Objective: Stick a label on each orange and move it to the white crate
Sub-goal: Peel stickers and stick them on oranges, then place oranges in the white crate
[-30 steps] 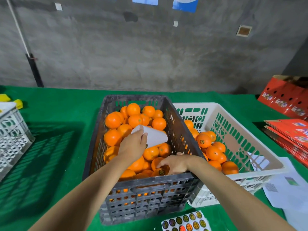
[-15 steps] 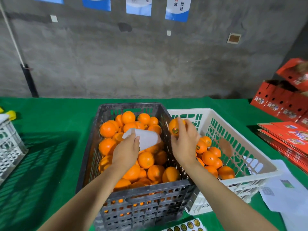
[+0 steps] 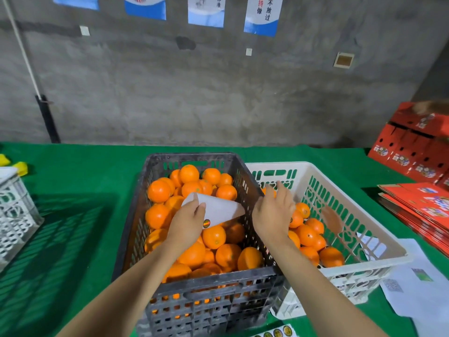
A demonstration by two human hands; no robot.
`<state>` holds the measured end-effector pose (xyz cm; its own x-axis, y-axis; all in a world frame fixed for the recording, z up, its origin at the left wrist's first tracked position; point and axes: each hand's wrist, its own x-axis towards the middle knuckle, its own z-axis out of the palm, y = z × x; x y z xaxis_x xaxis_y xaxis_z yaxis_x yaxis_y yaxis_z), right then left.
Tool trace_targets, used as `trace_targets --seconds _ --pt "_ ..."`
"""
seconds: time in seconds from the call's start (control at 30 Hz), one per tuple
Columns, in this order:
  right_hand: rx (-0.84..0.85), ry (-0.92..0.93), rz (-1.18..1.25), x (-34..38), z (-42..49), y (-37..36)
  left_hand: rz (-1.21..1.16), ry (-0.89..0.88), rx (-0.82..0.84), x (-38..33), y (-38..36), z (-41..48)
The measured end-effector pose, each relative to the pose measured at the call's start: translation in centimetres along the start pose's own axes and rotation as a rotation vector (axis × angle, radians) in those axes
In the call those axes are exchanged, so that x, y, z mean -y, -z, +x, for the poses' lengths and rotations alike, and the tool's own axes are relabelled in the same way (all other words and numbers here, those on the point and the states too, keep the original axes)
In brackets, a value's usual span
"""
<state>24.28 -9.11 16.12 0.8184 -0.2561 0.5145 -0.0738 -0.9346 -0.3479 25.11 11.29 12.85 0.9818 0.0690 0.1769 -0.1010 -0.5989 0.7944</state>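
Note:
A dark grey crate (image 3: 209,276) in front of me is full of unlabelled oranges (image 3: 213,237). My left hand (image 3: 187,224) hovers over them and pinches a white backing sheet (image 3: 218,207) with one round label (image 3: 206,223) at its near edge. Right of it, touching, stands the white crate (image 3: 364,215) with several oranges (image 3: 308,235) in it. My right hand (image 3: 274,210) is over the white crate's left side, fingers round an orange (image 3: 267,192) that the hand mostly hides.
A sheet of round labels (image 3: 279,333) lies on the green table at the bottom edge. Loose papers (image 3: 418,288) lie right of the white crate. Flat red cartons (image 3: 418,205) and red boxes (image 3: 413,147) stand at the right. Another white crate (image 3: 14,210) stands at the left.
My right hand lifted an orange out of the dark crate and carried it right, over the white crate. My left hand kept the backing sheet in place. The view tilted up.

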Motion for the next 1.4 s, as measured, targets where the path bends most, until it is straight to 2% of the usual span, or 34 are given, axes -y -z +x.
trace_targets --seconds 0.07,0.1,0.2,0.37,0.57,0.77,1.17,1.4 --pt "-0.038 0.262 0.079 0.0 -0.3 0.0 -0.216 0.157 0.075 -0.4 0.0 0.1" --pt "-0.004 0.359 0.119 0.1 -0.5 0.0 -0.313 0.227 0.114 -0.6 0.1 0.0" --pt "0.210 0.499 0.163 0.6 -1.0 -0.4 -0.472 0.327 0.166 -1.2 0.2 -0.3" --pt "0.289 0.566 0.253 0.6 -1.4 -0.9 -0.491 0.314 0.176 -1.9 0.3 -0.6" --pt "0.245 0.712 0.237 1.1 -1.8 -0.5 -0.481 0.180 0.217 -1.7 0.3 -1.0" --pt "0.146 0.807 0.183 1.5 -1.9 -0.1 -0.632 0.253 0.277 -1.7 0.5 -0.8" --pt "0.139 0.922 0.078 1.9 -2.1 0.4 -0.612 0.280 0.307 -2.1 0.9 -1.2" --pt "0.182 0.946 0.115 1.9 -1.9 0.2 -0.566 0.222 0.319 -2.6 0.8 -1.7"
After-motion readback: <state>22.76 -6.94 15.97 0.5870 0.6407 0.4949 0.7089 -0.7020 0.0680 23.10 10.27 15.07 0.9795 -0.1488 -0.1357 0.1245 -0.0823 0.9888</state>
